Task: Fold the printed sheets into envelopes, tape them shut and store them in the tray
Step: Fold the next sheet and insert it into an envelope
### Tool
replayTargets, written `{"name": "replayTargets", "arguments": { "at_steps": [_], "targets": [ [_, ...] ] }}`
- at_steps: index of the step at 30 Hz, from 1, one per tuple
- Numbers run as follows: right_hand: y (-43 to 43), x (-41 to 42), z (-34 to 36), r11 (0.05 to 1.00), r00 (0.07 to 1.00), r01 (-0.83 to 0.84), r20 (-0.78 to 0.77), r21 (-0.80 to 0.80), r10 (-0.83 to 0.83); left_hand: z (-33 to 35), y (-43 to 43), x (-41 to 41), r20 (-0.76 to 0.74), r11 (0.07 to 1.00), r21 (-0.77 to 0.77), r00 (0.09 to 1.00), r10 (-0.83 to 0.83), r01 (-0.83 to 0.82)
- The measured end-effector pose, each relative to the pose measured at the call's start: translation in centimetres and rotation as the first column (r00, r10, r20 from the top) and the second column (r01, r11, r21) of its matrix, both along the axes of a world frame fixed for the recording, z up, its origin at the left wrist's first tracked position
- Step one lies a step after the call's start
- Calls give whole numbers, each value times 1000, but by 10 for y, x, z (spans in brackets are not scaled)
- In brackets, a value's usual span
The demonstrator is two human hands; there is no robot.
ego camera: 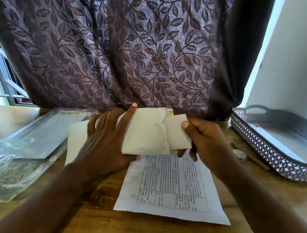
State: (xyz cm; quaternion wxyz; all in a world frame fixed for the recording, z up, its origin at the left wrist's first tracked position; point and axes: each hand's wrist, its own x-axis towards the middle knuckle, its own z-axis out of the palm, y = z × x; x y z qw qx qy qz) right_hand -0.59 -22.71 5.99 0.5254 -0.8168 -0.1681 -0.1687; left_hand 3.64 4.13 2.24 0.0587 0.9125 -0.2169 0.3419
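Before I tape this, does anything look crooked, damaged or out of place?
The folded envelope between left hand and right hand looks rough: its middle seam is wrinkled and the side flap sits askew.

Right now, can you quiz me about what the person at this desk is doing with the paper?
1. True or false: the tray stands on the person's right side.
2. What do the left hand and right hand hold together? A) folded paper B) scissors C) a cup
3. Fill in: the printed sheet lies flat on the ____.
Key: 1 true; 2 A; 3 table.
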Motion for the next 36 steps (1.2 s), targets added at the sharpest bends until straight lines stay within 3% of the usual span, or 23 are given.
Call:
{"name": "replayTargets", "arguments": {
  "at_steps": [3,7,13,18,21,25,30,36],
  "targets": [
    [3,-1,-2,999,1000,-26,-8,24,26,1,1,-1,-18,1000,6,1000,-4,4],
    [3,-4,-3,986,984,157,92,-52,-152,4,2,-4,-28,1000,-6,999,-18,18],
    [21,-12,-7,997,991,-18,-134,78,29,-1,-12,-9,-6,993,83,996,-89,89],
    [9,-11,3,986,992,122,-33,115,-119,-1,-3,-3,-43,999,11,998,-49,49],
    [10,-16,8,995,998,13,-69,97,-6,-2,-1,-1,-36,999,0,998,-42,42],
    [23,-24,5,982,947,-183,-274,-34,167,-4,-8,-5,-8,997,12,997,-81,81],
    [16,-21,8,979,938,-196,-282,50,202,-4,-7,-5,3,995,23,995,-96,96],
    [21,-20,4,952,890,-301,-374,-49,262,-4,-9,-6,23,992,67,994,-108,106]
  ]
}}
